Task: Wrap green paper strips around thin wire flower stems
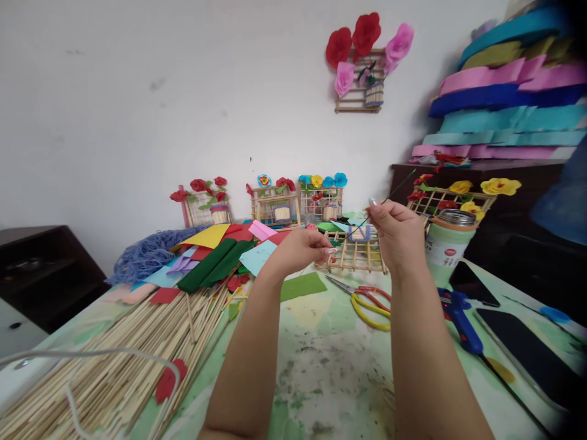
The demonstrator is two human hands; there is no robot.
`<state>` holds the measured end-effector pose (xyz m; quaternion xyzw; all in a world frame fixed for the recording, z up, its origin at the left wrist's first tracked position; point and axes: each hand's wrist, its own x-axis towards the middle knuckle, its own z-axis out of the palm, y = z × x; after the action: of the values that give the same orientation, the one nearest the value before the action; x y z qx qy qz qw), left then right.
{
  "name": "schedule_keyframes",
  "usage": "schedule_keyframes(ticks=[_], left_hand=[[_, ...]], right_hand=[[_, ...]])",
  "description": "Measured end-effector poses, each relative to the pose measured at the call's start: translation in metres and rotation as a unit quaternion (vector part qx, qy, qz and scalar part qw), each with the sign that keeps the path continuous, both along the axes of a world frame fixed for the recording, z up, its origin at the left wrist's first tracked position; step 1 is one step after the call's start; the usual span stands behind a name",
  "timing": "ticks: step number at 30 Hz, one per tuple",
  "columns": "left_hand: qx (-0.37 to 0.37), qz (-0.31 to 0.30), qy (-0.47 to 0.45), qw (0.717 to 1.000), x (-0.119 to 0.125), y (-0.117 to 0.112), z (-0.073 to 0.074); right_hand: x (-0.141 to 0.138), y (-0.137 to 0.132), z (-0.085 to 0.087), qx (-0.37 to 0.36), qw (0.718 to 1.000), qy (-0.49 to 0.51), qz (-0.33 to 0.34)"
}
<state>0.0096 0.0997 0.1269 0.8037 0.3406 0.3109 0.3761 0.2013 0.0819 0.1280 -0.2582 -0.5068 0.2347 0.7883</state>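
My right hand (395, 229) is raised over the table, thumb and fingers pinched on a thin dark green stem (404, 180). The stem slants, its upper end pointing up to the right. My left hand (306, 249) is lower and to the left, its fingertips pressed together; what they hold, if anything, is too small to make out. Just beyond both hands lies a wooden stick lattice (353, 263) with a small blue-trimmed stick basket (359, 233). Scissors (362, 297) with red and yellow handles lie between my forearms, beside a green paper piece (303, 286).
Bundled wooden sticks (101, 348), coloured papers (208, 237) and blue yarn (147, 253) cover the left side. On the right stand a green tumbler (447, 250), a blue glue gun (463, 321) and phones (527, 348). Flower-decorated lattices (275, 205) line the wall.
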Motion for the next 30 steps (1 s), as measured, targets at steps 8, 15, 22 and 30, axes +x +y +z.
schedule_keyframes(ticks=[8, 15, 22, 30], left_hand=[[-0.011, -0.018, 0.003, 1.0, 0.003, -0.01, 0.007], [-0.052, -0.135, -0.065, 0.987, 0.004, -0.013, 0.01], [-0.076, -0.149, -0.072, 0.983, 0.007, -0.018, 0.01], [-0.074, -0.14, -0.088, 0.983, 0.012, -0.023, 0.012]], right_hand=[[-0.009, -0.006, 0.007, -0.009, 0.998, 0.06, -0.01], [-0.008, -0.016, 0.009, -0.023, 0.993, 0.016, 0.113], [-0.007, -0.023, 0.01, -0.021, 0.989, -0.002, 0.146], [-0.012, -0.023, 0.016, -0.037, 0.988, 0.056, 0.136]])
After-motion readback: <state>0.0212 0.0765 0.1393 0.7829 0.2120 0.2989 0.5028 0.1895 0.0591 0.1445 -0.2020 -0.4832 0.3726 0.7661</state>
